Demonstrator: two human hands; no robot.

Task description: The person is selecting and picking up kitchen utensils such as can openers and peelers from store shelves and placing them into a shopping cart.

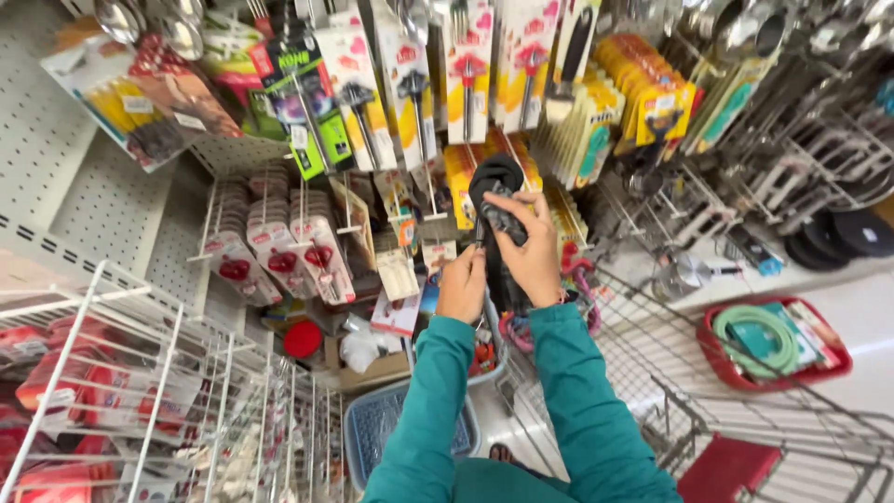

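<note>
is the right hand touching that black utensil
Touching. The head view shows the right hand with its fingers wrapped around the black utensil, no gap visible.

A white pegboard wall [88, 186] hung with carded kitchen utensils [410, 84] rises over a white wire rack [158, 373], while a wire shopping cart [745, 410] and a red basket [773, 345] stand on the pale floor [857, 317].

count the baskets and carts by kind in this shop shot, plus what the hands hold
red shopping basket on the floor: 1
blue-grey basket below the arms: 1
wire shopping cart: 1
black utensil, gripped by the right hand with the left hand just under it: 1
total: 4
</note>
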